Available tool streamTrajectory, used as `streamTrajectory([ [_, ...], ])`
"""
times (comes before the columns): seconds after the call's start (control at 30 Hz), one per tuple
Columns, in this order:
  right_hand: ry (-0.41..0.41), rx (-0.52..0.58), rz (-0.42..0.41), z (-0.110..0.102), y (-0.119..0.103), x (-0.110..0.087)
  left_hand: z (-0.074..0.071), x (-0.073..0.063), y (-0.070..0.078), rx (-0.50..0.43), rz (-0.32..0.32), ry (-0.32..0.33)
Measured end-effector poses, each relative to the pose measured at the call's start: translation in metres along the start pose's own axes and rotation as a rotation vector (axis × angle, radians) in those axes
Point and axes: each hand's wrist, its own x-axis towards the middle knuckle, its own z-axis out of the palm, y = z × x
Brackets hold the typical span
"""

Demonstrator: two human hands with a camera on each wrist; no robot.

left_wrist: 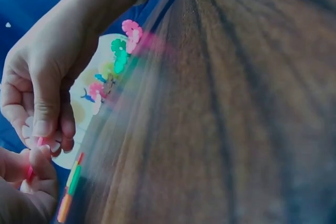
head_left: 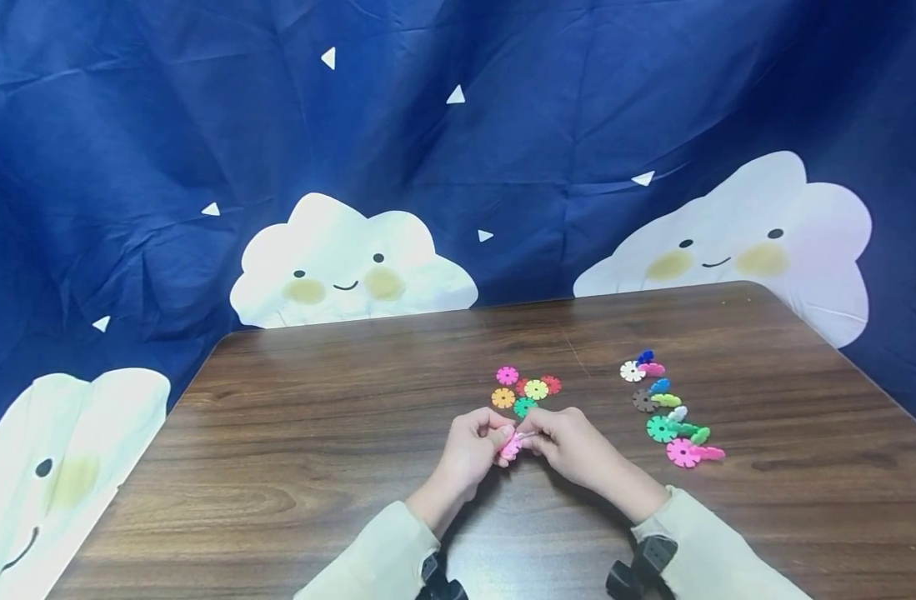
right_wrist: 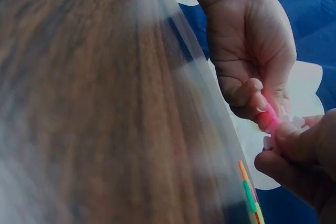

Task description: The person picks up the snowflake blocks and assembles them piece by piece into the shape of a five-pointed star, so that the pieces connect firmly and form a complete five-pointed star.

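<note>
In the head view both hands meet over the table's near middle. My left hand (head_left: 468, 454) pinches a pink notched disc (head_left: 511, 447) between thumb and fingers. A white notched disc (right_wrist: 297, 121) is pinched in my right hand (head_left: 573, 446), its edge right against the pink one. Fingertips cover much of both discs. Just beyond the hands lie loose notched discs: a magenta disc (head_left: 507, 375), an orange disc (head_left: 503, 398), a yellow disc (head_left: 536, 389), a green disc (head_left: 525, 407) and red discs (head_left: 552, 384), some overlapping.
To the right stand joined disc pairs and clusters in a column: a white-based one (head_left: 633, 372), a brown-based one (head_left: 644, 401), a green one (head_left: 661, 429) and a pink one (head_left: 683, 452). The wooden table (head_left: 315, 417) ends at a blue cloud-printed cloth (head_left: 503, 125).
</note>
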Motion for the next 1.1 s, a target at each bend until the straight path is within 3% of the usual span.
streamTrajectory([
  [0.13, -0.031, 0.058, -0.059, -0.001, 0.000, 0.000, 0.000, -0.004, -0.001, 0.000, -0.010, -0.001],
  [0.27, -0.039, 0.086, -0.042, -0.001, 0.001, 0.001, -0.004, -0.005, 0.000, 0.021, 0.005, -0.009],
  [0.43, -0.066, 0.079, 0.016, -0.003, 0.004, 0.004, -0.006, -0.005, 0.002, 0.001, 0.005, -0.012],
  [0.63, -0.142, 0.054, 0.118, -0.014, 0.011, 0.009, -0.006, -0.003, -0.002, -0.129, -0.054, 0.026],
  [0.9, -0.066, -0.036, 0.277, -0.027, 0.030, 0.026, -0.006, 0.002, -0.003, -0.244, -0.089, 0.108],
  [1.1, -0.088, -0.091, 0.353, -0.023, 0.043, 0.036, -0.005, 0.003, -0.004, -0.280, -0.088, 0.128],
])
